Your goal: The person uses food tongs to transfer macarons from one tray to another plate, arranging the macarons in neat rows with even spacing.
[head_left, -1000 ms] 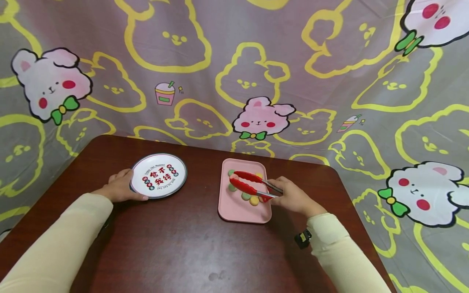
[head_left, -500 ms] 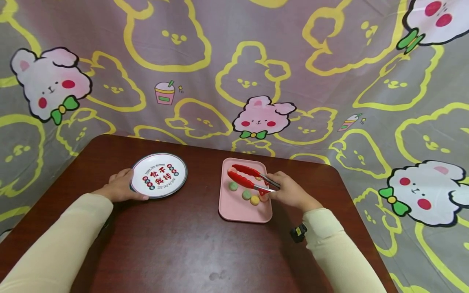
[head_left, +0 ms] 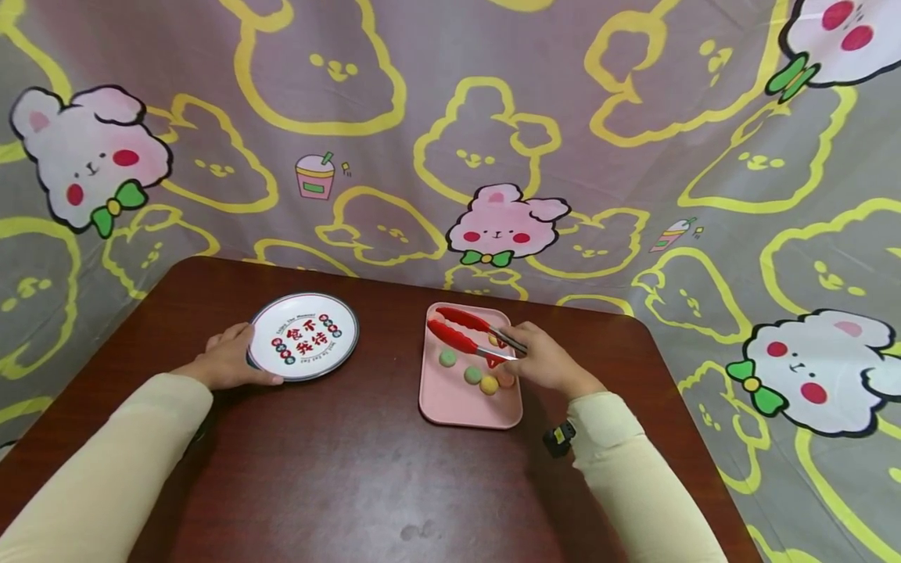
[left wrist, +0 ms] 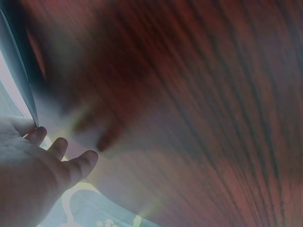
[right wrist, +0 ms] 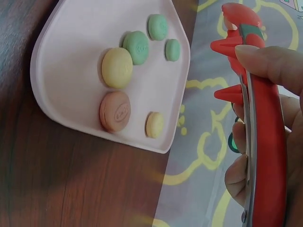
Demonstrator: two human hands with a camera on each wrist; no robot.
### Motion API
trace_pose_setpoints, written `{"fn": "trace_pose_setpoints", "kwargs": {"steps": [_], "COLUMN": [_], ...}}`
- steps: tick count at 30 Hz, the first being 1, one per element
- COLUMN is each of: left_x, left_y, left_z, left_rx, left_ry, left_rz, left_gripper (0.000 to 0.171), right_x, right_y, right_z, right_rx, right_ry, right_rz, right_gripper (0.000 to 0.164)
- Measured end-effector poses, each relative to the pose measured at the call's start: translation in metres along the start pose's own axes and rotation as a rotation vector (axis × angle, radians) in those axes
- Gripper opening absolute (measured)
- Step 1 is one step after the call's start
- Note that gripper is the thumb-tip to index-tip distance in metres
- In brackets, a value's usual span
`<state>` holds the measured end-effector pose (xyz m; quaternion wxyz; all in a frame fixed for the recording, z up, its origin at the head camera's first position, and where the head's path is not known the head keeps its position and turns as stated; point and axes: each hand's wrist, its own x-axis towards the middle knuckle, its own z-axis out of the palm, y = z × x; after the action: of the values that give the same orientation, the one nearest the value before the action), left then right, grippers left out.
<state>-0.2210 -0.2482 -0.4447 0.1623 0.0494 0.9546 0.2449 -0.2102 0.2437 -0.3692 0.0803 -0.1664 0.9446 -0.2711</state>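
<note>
In the head view, my left hand (head_left: 228,363) is gripping the left, near rim of a white, round, dark-edged plate (head_left: 334,309) with red characters, which is lying on the far left of a dark red-brown wooden table (head_left: 317,469). My right hand (head_left: 552,363) is grasping red-headed metal tongs (head_left: 454,337), their heads hovering over the far part of a pink rectangular tray (head_left: 457,407) with rounded corners, which is lying to the plate's right, apart from it. Small, round macaron-like pieces (head_left: 474,375) are sitting on the tray. Beyond the table, a grey cloth (head_left: 450,47) printed with yellow outlines and rabbits is hanging. In the left wrist view, my fingertips are meeting the plate's edge above the tabletop. In the right wrist view, my thumb is pressing the tongs while my fingers are curling around the other side; something pale (right wrist: 229,23) is showing between the tips, too small to identify. On the tray, three green, two yellow and one brown piece are lying.
</note>
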Motion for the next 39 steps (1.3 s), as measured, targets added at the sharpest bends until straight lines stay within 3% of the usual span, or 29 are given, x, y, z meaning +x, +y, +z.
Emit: {"fn": "trace_pose_setpoints", "kwargs": {"steps": [13,39], "left_x": [-0.001,0.001], "left_y": [-0.001,-0.002], "left_z": [0.000,0.000], "left_rx": [-0.002,-0.008], "left_ry": [0.003,-0.002], "left_rz": [0.021,0.008], "left_gripper": [0.129,0.129], "right_x": [0.011,0.039], "right_y": [-0.010,-0.024], "right_z": [0.005,0.007], "right_rx": [0.024,-0.011], "right_ry": [0.003,-0.015], "right_rz": [0.036,0.005], "right_gripper": [0.065,0.065]}}
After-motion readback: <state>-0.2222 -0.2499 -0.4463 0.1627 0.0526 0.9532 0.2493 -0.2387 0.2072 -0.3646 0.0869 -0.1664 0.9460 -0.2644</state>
